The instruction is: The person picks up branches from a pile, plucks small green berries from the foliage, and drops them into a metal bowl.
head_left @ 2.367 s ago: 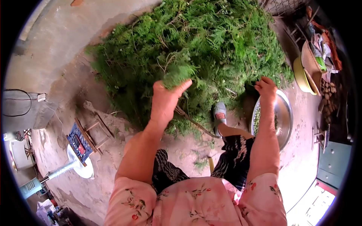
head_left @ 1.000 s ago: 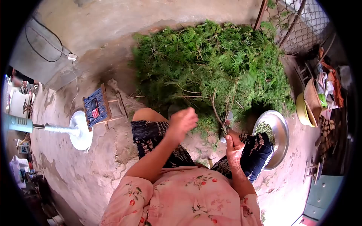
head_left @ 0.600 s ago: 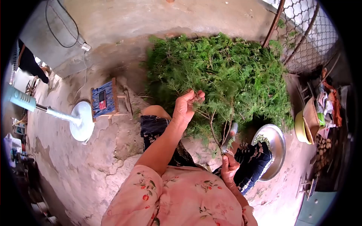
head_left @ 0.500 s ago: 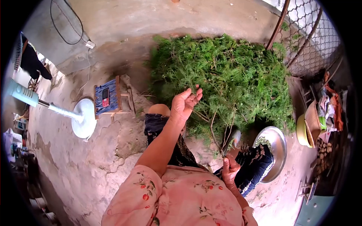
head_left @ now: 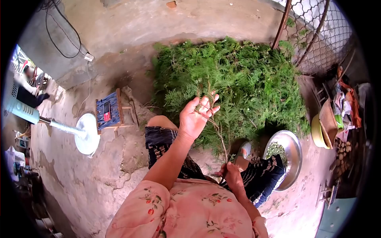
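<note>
A leafy evergreen branch (head_left: 222, 139) rises in front of me, its feathery green tip near the pile. My right hand (head_left: 234, 175) is closed around its bare lower stem, near my lap. Higher up, my left hand (head_left: 194, 119) is palm up, fingers loosely curled about the branch's twigs; small green bits show by the fingertips. Beyond both hands spreads a big heap of cut green branches (head_left: 254, 83). By my right knee stands a wide metal basin (head_left: 294, 158), holding small green pieces (head_left: 275, 150).
On the left, a small stool (head_left: 112, 112) carries a red phone (head_left: 106, 113), beside a fan (head_left: 89, 139) with a round white base. At right, a yellow basin (head_left: 316, 133) leans with a woven basket (head_left: 328, 123). Wire mesh (head_left: 317, 35) stands behind. Another person (head_left: 27, 89) is at far left.
My right hand has drawn left with the stem, and the branch now crosses my left hand. My left fingers have moved among its twigs. The whole view has shifted slightly.
</note>
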A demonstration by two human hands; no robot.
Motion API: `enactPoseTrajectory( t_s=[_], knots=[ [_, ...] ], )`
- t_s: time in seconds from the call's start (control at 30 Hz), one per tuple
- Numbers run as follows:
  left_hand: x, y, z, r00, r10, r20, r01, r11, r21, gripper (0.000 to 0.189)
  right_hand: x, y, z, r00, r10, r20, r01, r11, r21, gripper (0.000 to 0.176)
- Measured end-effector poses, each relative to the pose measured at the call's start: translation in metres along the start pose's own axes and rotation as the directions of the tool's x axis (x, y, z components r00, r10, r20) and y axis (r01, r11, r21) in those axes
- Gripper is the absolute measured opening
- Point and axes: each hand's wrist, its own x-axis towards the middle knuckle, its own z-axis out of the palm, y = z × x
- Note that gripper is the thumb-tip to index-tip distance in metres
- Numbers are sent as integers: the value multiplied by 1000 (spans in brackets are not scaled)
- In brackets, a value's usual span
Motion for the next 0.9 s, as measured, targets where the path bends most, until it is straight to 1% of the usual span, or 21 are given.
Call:
enactPoseTrajectory(
  t_s=[0.03, 0.07, 0.1, 0.13, 0.17, 0.23, 0.27, 0.3, 0.33, 0.37, 0.47, 0.5, 0.53, 0.57, 0.63, 0.67, 0.7, 0.73, 0.77, 0.83, 0.9],
  knots=[
    [0, -4, -1, 1000, -14, 4, 14, 1000, 9, 24, 3, 4, -5, 1000, -1, -7, 1, 1000, 6, 36],
    [-1, -8, -4, 1000, -22, 4, 22, 1000, 8, 24, 8, 9, -13, 996, 71, 60, -75, 994, 74, 37],
    [-1, -11, -8, 999, 6, -51, -4, 999, 46, 22, 11, 11, -18, 982, 135, 133, -153, 979, 135, 39],
    [-1, -12, -9, 994, 38, -104, -29, 996, 88, 21, 8, 7, -14, 976, 155, 151, -176, 974, 143, 41],
    [-2, -11, -9, 994, 36, -104, -27, 996, 89, 21, 7, 7, -11, 976, 155, 150, -177, 973, 145, 41],
    [-5, -7, -8, 998, 39, 39, -51, 932, 358, 19, 7, 10, -6, 995, 63, 81, -59, 997, -47, 43],
    [-6, -12, -8, 984, 76, -162, -6, 919, 394, 20, 7, 9, -3, 994, 65, 83, -61, 997, -46, 43],
    [-7, -12, -7, 984, 76, -163, -6, 918, 396, 20, 7, 9, -1, 999, 23, 33, -19, 995, -96, 44],
    [-8, -11, 1, 978, 89, -188, 17, 867, 497, 22, 6, 9, -1, 1000, -22, -17, 19, 989, -147, 44],
    [-9, -11, 6, 972, 102, -212, 45, 805, 591, 24, 9, 13, -4, 1000, -19, -19, 16, 990, -143, 44],
    [-9, -12, 11, 979, 65, -193, 58, 819, 570, 26, 20, 22, -19, 997, -38, -63, 27, 987, -157, 43],
    [-9, -13, 11, 981, 45, -191, 73, 818, 571, 26, 23, 24, -21, 997, 14, -79, -26, 988, -150, 43],
    [-7, -16, 6, 984, 38, -174, 59, 854, 518, 27, 25, 26, -22, 993, 67, -97, -80, 987, -141, 43],
    [-9, -19, 3, 984, 26, -179, 70, 855, 514, 27, 29, 29, -25, 992, 70, -107, -84, 987, -135, 43],
    [-10, -26, 2, 919, 148, -364, 120, 777, 618, 29, 35, 32, -28, 968, 130, -213, -176, 961, -214, 40],
    [-6, -26, -1, 908, 127, -398, 141, 804, 578, 30, 37, 26, -31, 961, -107, -254, -72, 792, -606, 27],
    [-6, -28, 0, 909, 120, -399, 147, 804, 576, 30, 39, 21, -30, 959, -106, -262, -76, 794, -603, 27],
    [-6, -29, 5, 889, 151, -433, 154, 791, 592, 30, 38, 8, -22, 857, -468, -215, 130, 601, -789, 20],
    [-6, -30, 11, 867, 181, -465, 165, 776, 609, 30, 36, -9, -11, 652, -754, -80, 248, 312, -917, 15],
    [-5, -31, 15, 859, 185, -478, 191, 750, 634, 27, 31, -55, 22, 697, -683, -220, 384, 614, -689, 13],
    [-1, -32, 17, 867, 103, -488, 261, 739, 621, 25, 21, -121, 70, 614, -789, 28, 634, 472, -612, 13]
  ],
)
